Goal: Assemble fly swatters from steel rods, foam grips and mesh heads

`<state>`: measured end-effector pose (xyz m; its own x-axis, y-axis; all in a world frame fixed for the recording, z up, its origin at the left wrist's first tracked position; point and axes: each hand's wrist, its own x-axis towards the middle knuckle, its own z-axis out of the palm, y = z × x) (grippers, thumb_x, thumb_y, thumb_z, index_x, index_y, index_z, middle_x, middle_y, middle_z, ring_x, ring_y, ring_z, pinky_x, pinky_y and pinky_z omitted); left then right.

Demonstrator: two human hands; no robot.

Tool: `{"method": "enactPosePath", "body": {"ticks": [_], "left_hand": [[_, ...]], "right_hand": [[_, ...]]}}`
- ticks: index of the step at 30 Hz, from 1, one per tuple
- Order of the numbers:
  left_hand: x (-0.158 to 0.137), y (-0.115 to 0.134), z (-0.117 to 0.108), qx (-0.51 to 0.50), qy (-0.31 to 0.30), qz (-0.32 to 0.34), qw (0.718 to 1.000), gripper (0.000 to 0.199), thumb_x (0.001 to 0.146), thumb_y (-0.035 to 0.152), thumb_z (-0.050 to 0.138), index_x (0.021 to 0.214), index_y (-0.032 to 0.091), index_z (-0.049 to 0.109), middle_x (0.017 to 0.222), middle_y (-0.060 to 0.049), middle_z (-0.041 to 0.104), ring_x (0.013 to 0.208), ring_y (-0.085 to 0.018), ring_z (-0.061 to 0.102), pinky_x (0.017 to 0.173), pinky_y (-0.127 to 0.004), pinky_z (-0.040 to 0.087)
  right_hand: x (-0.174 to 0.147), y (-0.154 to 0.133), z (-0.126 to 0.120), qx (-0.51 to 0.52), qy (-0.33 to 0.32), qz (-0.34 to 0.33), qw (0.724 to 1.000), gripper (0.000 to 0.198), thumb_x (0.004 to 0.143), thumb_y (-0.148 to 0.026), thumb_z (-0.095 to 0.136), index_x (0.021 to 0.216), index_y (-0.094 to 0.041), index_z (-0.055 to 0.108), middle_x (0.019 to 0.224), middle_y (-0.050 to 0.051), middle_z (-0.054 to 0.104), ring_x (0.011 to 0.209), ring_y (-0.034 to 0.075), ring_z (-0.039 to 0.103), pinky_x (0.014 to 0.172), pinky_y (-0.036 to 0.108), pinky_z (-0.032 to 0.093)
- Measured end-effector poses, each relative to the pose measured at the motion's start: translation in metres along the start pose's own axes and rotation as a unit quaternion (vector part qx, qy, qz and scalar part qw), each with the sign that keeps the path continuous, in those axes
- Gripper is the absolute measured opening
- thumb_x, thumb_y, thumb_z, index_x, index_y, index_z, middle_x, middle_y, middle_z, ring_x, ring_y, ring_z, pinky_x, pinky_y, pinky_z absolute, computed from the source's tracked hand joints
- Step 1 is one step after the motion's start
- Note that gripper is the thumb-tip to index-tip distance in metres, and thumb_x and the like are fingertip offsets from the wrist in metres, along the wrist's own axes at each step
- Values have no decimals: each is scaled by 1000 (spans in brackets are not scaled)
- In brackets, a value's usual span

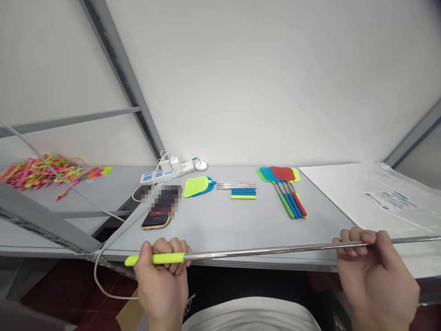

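My left hand [163, 276] is wrapped round the yellow-green grip of a long telescopic rod [255, 251]. The rod is drawn out and runs level across the front of the shelf. My right hand [372, 271] pinches its thin metal section, and the far tip runs out of view at the right. Beyond it lie yellow-green and blue fly swatter heads [196, 186], several metal rods [236, 185] and blue and yellow-green grips [243, 193]. To their right, several whole fly swatters [285, 188] lie fanned in a bundle, their heads overlapping.
A phone [161, 209] lies at the left beside a white power strip [165, 174] with plugs and cables. A white plastic-wrapped package [379, 197] covers the right side. Pink and yellow strips [44, 172] are heaped at far left, behind a grey metal upright [127, 78].
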<state>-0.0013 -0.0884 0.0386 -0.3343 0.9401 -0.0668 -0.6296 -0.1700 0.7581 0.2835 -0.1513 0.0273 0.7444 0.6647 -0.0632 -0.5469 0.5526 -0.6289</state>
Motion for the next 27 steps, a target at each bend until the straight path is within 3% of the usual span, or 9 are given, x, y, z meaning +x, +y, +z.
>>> {"method": "enactPosePath", "body": {"ticks": [6,11,15,18,22,24,27], "left_hand": [[-3,-11,13,-47,44,56,996,47,89,42,45,53,21,23,44,6,21,39,-11,20,38,-27,25],[-39,-59,41,-73,-16,-2,997,47,91,43,43,52,22,28,44,5,28,40,-12,28,41,-28,31],[-56,-85,51,-73,-86,-47,992,48,91,50,45,54,22,32,45,5,32,41,-12,33,43,-28,34],[-50,-80,50,-47,-97,-45,993,46,93,45,45,55,22,33,46,5,32,41,-11,32,42,-27,32],[-36,-62,42,-37,-53,-36,997,47,97,44,41,56,21,34,46,6,31,38,-10,26,40,-26,31],[-30,-52,37,-48,-25,-35,998,48,97,47,40,57,21,33,46,6,30,37,-10,24,39,-27,30],[-20,-40,30,-51,4,-11,999,48,96,48,40,58,21,31,47,6,28,37,-10,23,38,-27,29]], "right_hand": [[-10,29,5,-18,-34,-20,999,26,93,-28,52,69,-18,53,81,1,48,76,13,50,69,27,48],[-58,76,14,-55,-161,92,981,31,94,-38,53,70,-21,60,108,5,62,101,19,57,86,34,48],[-78,88,18,-77,-193,115,971,35,97,-43,47,75,-22,66,122,7,64,107,22,59,92,39,48],[-73,82,15,-151,-223,89,959,30,96,-41,51,84,-24,73,121,8,65,111,23,58,96,38,47],[-60,73,1,-239,-284,54,927,27,94,-41,56,103,-24,75,107,8,69,102,22,60,88,33,50],[-52,67,-5,-226,-263,33,937,31,94,-44,54,106,-24,74,96,7,69,92,19,62,84,31,50],[-39,53,-7,-170,-181,-4,969,35,96,-47,48,101,-23,74,86,5,66,86,18,61,82,32,50]]}}
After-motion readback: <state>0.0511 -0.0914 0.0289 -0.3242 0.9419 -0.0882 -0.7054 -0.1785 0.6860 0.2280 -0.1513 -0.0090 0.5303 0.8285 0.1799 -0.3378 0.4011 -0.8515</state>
